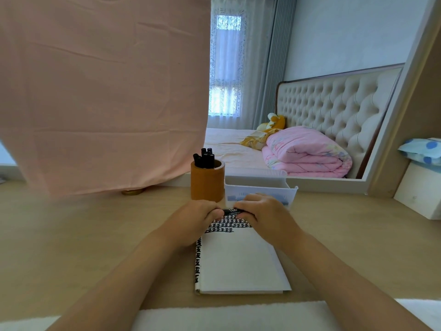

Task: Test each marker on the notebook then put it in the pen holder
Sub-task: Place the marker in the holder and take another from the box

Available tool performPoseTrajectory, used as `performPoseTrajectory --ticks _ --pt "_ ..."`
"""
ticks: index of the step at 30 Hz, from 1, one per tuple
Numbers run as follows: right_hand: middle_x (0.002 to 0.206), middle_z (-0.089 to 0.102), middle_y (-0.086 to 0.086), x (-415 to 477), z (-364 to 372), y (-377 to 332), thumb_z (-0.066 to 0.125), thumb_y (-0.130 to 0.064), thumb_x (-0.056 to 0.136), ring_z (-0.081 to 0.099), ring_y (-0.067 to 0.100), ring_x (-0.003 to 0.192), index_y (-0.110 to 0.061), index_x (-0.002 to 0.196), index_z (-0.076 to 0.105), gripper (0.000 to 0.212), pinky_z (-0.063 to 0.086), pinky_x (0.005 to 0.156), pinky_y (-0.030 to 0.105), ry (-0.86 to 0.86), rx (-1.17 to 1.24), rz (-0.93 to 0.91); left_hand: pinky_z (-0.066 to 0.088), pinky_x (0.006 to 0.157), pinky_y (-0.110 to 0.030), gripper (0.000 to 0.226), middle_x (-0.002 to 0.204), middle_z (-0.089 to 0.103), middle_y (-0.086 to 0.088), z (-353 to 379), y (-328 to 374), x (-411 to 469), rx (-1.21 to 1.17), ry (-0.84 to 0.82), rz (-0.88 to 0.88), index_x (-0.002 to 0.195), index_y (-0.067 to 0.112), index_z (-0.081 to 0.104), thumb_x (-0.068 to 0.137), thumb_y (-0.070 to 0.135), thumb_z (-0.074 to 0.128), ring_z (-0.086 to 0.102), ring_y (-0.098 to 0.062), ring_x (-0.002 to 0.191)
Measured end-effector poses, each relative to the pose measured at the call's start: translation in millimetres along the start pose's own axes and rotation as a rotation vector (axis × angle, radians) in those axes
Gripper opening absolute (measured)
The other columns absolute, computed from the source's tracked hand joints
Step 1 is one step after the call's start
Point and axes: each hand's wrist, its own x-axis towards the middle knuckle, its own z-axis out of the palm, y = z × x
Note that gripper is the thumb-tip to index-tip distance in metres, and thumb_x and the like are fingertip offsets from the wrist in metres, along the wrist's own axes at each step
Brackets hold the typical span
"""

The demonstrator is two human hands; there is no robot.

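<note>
Your left hand (198, 217) is curled tight round one end of the black marker (229, 211). The pen holder (207, 185) stands just behind that hand, so it is nearer the left. The marker's long axis runs left to right over the notebook's (238, 261) far edge. Your right hand (261, 211) pinches the other end. Cap hidden; on or off, cannot tell.

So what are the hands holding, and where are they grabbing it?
A black marker, held level above the notebook. The left hand grips one end, the right hand the other.
</note>
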Motion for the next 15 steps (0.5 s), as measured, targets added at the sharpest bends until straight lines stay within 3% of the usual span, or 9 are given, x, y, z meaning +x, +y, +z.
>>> performPoseTrajectory --ticks 5,9,12,15 --pt "0.087 0.074 -0.005 2 -2 -2 0.078 -0.015 0.083 0.065 0.012 0.077 -0.018 0.097 0.078 0.014 0.05 0.072 0.023 0.144 -0.021 -0.028 0.034 0.061 -0.027 0.041 0.069 0.053 0.005 2 4 -2 -0.191 -0.019 -0.098 0.074 0.024 0.053 0.104 0.043 0.034 0.045 -0.009 0.063" --pt "0.083 0.073 -0.006 -1 -10 6 0.08 -0.014 0.08 0.062 0.007 0.074 -0.017 0.09 0.077 0.011 0.051 0.073 0.027 0.124 0.103 0.084 0.031 0.06 -0.028 0.036 0.067 0.052 0.01 -6 -9 -6 -0.196 0.058 -0.154 0.073 0.026 0.05 0.104 0.036 0.036 0.047 -0.006 0.064" --pt "0.083 0.07 -0.009 -9 -13 16 0.074 -0.02 0.087 0.062 0.007 0.075 -0.017 0.099 0.078 0.013 0.052 0.071 0.029 0.02 0.244 0.242 0.039 0.062 -0.029 0.022 0.075 0.06 0.016 -13 -32 -11 -0.093 0.195 -0.175 0.086 0.033 0.063 0.101 0.037 0.047 0.053 0.0 0.071" --pt "0.089 0.064 -0.011 -12 -8 19 0.071 -0.023 0.09 0.061 0.006 0.084 -0.018 0.105 0.078 0.017 0.052 0.079 0.029 -0.008 0.313 0.332 0.047 0.072 -0.031 0.012 0.093 0.063 0.018 -10 -46 -11 0.054 0.246 -0.218 0.101 0.041 0.066 0.095 0.043 0.055 0.055 -0.005 0.085"
